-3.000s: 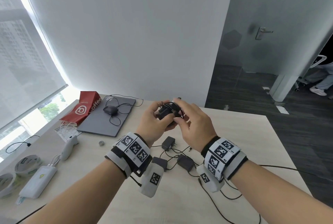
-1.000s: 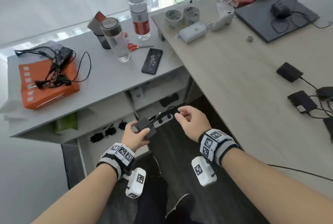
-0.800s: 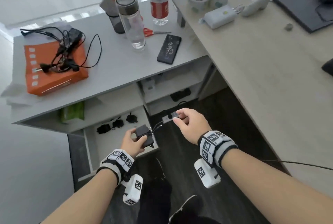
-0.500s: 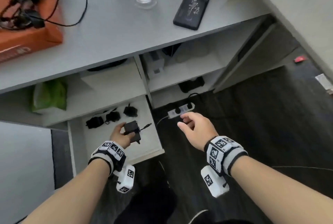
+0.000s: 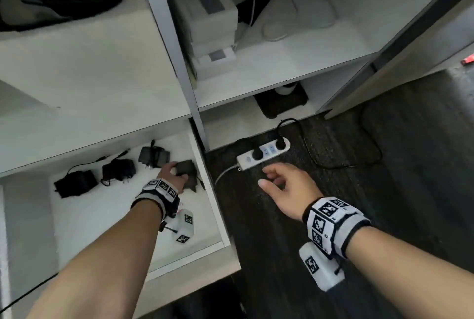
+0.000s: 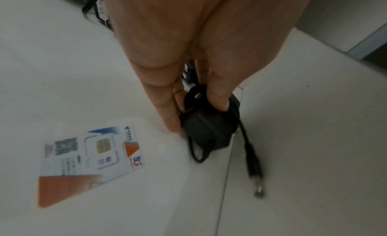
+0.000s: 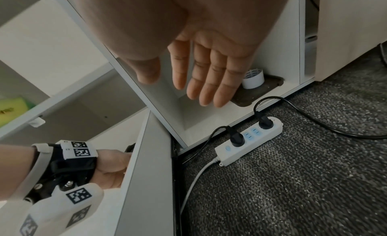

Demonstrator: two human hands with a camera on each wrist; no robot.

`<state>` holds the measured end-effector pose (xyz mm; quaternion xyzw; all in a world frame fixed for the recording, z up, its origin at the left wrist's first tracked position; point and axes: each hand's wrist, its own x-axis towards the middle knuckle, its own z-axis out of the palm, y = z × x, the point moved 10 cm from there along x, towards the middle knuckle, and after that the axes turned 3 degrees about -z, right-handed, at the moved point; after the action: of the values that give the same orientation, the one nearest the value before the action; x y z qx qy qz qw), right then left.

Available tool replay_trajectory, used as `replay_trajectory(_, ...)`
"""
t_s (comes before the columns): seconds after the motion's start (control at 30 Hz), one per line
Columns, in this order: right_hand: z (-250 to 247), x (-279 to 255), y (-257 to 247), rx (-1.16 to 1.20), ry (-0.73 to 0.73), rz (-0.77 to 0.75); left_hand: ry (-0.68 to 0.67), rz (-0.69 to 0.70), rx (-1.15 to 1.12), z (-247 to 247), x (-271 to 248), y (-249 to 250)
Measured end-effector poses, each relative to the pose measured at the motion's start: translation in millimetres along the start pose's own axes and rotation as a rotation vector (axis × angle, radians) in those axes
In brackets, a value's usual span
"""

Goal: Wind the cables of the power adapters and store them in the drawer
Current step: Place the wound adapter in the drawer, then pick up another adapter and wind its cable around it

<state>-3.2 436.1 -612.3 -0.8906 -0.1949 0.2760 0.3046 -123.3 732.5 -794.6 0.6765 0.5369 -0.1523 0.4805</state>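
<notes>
My left hand (image 5: pixel 171 176) reaches into the open white drawer (image 5: pixel 216 205) and grips a black power adapter (image 5: pixel 185 167) with its cable wound round it. In the left wrist view the fingers (image 6: pixel 217 97) and thumb pinch the adapter (image 6: pixel 207 130) against the drawer floor, and its plug end (image 6: pixel 258 188) trails loose. Three other wound black adapters (image 5: pixel 116 171) lie in a row at the drawer's back. My right hand (image 5: pixel 284 185) hovers over the dark carpet right of the drawer, its fingers (image 7: pixel 207 83) straight and holding nothing.
A white power strip (image 5: pixel 263 154) with two black plugs lies on the carpet just beyond my right hand. A SIM card holder (image 6: pixel 90 163) lies on the drawer floor. White shelves (image 5: pixel 269 72) above hold boxes and cables. A dark tray (image 5: pixel 280 102) sits under the lowest shelf.
My view swung from the desk down to the drawer. The left hand carried the wound adapter down into the drawer. The right hand let go of the cable and now hangs free.
</notes>
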Motion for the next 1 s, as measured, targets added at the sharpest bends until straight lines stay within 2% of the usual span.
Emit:
replay_trajectory(0.1,2,6,6,-0.016,-0.007,0.008,0.072,0.009,-0.072,-11,5,8)
replay_trajectory(0.23,-1,6,3,-0.019,-0.017,0.013,0.175,0.078,0.067,-28,-5,26)
replay_trajectory(0.37,-13,-5,-6,-0.012,-0.003,0.023,0.138,0.041,0.191,-31,-32,38)
replay_trajectory(0.47,-32,-24,-28,0.005,-0.006,0.022,0.113,0.064,0.314,-46,-65,61)
replay_trajectory(0.63,-94,-67,-94,0.029,0.021,-0.013,0.056,0.146,0.495,-71,-164,138)
replay_trajectory(0.73,-146,-102,-136,0.082,0.062,-0.032,0.029,0.207,0.527,-78,-239,190)
replay_trajectory(0.87,-238,-160,-181,0.098,0.161,-0.046,-0.018,0.340,0.588,-70,-347,277)
replay_trajectory(1.0,-352,-229,-201,0.119,0.290,-0.027,-0.059,0.542,0.635,-41,-480,386)
